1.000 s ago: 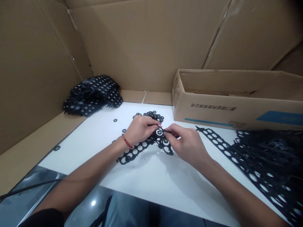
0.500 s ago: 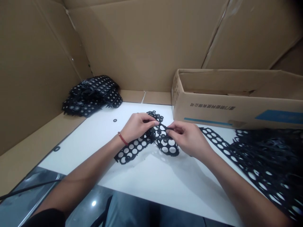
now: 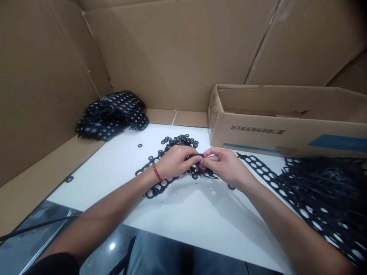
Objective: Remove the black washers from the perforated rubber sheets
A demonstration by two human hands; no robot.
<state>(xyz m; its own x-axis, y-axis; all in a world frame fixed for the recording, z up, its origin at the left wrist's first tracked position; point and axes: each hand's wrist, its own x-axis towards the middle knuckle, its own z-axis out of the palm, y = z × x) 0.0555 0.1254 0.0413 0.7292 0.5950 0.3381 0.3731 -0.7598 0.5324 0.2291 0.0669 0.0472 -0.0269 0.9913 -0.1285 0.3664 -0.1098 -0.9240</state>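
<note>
My left hand (image 3: 179,158), with a red beaded bracelet at the wrist, pinches a black perforated rubber sheet (image 3: 160,187) that runs beneath it over the white tabletop. Fingertips of my right hand (image 3: 222,162) meet the left ones and are closed on the same sheet's edge; exactly what lies between them is partly hidden. Behind the left hand lies a heap of small black rubber rings (image 3: 179,140). One loose ring (image 3: 231,187) rests just below the right hand.
Stacked black dotted sheets (image 3: 113,114) lie at the back left. A tangle of punched-out sheets (image 3: 329,194) covers the right side. An open cardboard box (image 3: 258,130) stands at the back right. Single rings (image 3: 69,179) lie on the left, and cardboard walls (image 3: 172,57) enclose the table.
My hands have come together, the left moving slightly right and down. The sheet between them is now bunched up. More of the ring heap shows, and a loose ring is visible below my right hand.
</note>
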